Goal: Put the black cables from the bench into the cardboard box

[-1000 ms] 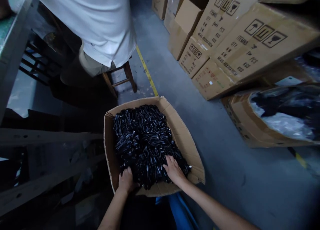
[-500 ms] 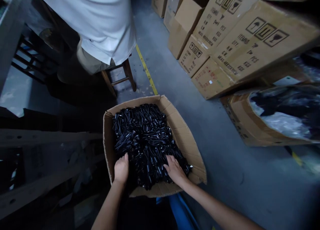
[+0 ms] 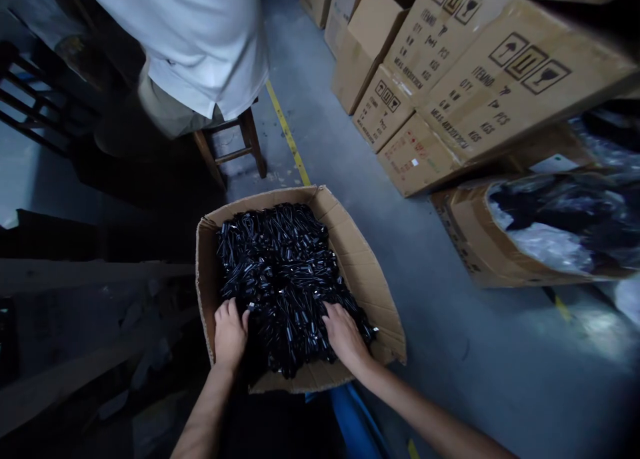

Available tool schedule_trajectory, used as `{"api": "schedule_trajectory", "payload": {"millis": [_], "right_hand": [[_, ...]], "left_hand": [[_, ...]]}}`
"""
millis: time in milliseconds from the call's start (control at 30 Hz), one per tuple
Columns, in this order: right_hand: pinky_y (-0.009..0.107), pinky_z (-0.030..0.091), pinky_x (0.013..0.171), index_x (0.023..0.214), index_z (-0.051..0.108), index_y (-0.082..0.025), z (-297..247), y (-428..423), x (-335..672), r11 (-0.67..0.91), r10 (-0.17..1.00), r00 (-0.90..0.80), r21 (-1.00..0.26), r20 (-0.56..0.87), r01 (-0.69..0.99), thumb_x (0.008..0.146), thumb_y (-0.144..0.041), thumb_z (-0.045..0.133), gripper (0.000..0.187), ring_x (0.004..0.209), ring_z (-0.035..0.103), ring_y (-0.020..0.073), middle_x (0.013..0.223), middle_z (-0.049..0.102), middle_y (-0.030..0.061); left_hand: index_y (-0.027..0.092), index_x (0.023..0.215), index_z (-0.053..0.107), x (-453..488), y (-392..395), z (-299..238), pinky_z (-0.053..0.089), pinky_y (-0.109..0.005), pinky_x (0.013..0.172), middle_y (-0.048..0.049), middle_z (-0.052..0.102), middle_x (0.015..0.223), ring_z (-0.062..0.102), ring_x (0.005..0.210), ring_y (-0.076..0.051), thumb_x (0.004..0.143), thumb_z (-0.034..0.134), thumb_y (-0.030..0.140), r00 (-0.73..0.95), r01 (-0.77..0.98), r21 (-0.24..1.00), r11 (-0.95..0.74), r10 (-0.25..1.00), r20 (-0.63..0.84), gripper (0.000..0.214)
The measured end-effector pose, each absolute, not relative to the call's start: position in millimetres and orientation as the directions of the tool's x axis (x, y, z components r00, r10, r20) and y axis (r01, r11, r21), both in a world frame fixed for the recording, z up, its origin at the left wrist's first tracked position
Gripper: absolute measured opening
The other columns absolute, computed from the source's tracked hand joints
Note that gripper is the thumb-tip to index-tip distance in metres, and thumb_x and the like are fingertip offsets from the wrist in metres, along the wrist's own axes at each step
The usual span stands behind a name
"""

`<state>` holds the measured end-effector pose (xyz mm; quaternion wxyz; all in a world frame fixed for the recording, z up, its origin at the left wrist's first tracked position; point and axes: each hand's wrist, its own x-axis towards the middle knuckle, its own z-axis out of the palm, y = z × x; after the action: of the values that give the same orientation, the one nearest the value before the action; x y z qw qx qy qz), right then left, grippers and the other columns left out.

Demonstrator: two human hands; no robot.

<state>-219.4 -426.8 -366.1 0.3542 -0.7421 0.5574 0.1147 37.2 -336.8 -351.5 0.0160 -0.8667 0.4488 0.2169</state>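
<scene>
A cardboard box (image 3: 360, 266) stands open on the floor, its flaps folded outward. It is packed with a dense heap of small black looped plastic parts (image 3: 283, 266); their exact kind is hard to tell in the dim light. My left hand (image 3: 230, 332) rests on the heap's near left side, fingers spread, with no part visibly held. My right hand (image 3: 345, 336) presses into the heap's near right side, and its fingers hold nothing I can see.
A person in a white shirt (image 3: 190, 39) sits on a wooden stool (image 3: 230, 139) beyond the box. Stacked cartons (image 3: 500, 92) and an open carton of black goods in plastic (image 3: 500, 246) line the right. A yellow floor line (image 3: 287, 132) runs behind the box.
My left hand has moved off the box's near edge, farther onto the heap, and its fingers have spread. My right hand stays in nearly the same place. The whole view has shifted slightly.
</scene>
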Motion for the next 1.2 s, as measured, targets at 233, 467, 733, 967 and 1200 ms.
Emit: {"api": "schedule_trajectory", "payload": {"millis": [233, 467, 733, 967, 1200], "right_hand": [[0.056, 0.031, 0.106, 0.141, 0.037, -0.02, -386, -428, -151, -0.088, -0.753, 0.248, -0.279, -0.61, -0.956, 0.088, -0.043, 0.06, 0.062, 0.131, 0.037, 0.0338, 0.15, 0.032, 0.0136], [0.054, 0.041, 0.099, 0.137, 0.042, -0.02, -381, -427, -138, -0.164, -0.688, 0.279, -0.231, -0.67, -0.959, 0.089, -0.035, 0.061, 0.053, 0.124, 0.046, 0.0314, 0.143, 0.041, 0.0124], [0.052, 0.034, 0.105, 0.145, 0.03, -0.015, -378, -409, -132, -0.219, -0.669, 0.28, -0.178, -0.688, -0.959, 0.076, -0.038, 0.075, 0.085, 0.129, 0.04, 0.0346, 0.146, 0.035, 0.0181], [0.05, 0.047, 0.093, 0.13, 0.049, -0.018, -377, -434, -128, -0.157, -0.672, 0.238, -0.18, -0.701, -0.971, 0.09, -0.034, 0.06, 0.044, 0.115, 0.053, 0.028, 0.132, 0.05, 0.0113], [0.044, 0.041, 0.1, 0.146, 0.028, -0.021, -352, -427, -155, -0.196, -0.662, 0.375, -0.333, -0.649, -0.922, 0.086, -0.019, 0.06, 0.068, 0.123, 0.048, 0.0273, 0.139, 0.048, 0.0113]], "left_hand": [[0.013, 0.098, 0.052, 28, -330, -360, 0.052, -0.031, 0.063, -0.0083, 0.063, 0.092, 0.063, 0.068, -0.016, 0.098, 0.029, 0.033, 0.526, -0.827, -0.008, -0.562, -0.769, -0.363, 0.031], [0.007, 0.091, 0.062, 25, -328, -338, 0.052, -0.036, 0.067, -0.0125, 0.067, 0.083, 0.065, 0.072, -0.022, 0.09, 0.03, 0.005, 0.478, -0.876, -0.142, -0.462, -0.785, -0.394, 0.032], [0.021, 0.147, 0.028, -8, -336, -335, 0.02, -0.044, 0.118, -0.0053, 0.032, 0.156, 0.022, 0.144, -0.025, 0.094, 0.035, 0.039, 0.122, -0.98, 0.104, -0.167, -0.931, -0.343, 0.056], [0.019, 0.141, 0.041, -16, -340, -354, 0.026, -0.06, 0.112, -0.0073, 0.031, 0.154, 0.02, 0.144, -0.034, 0.083, 0.058, 0.027, -0.004, -0.986, 0.151, -0.072, -0.895, -0.447, 0.061], [0.025, 0.141, 0.042, -14, -338, -360, 0.021, -0.06, 0.114, -0.0053, 0.03, 0.156, 0.018, 0.145, -0.033, 0.085, 0.055, 0.03, 0.021, -0.984, 0.148, -0.095, -0.9, -0.434, 0.058]]}}
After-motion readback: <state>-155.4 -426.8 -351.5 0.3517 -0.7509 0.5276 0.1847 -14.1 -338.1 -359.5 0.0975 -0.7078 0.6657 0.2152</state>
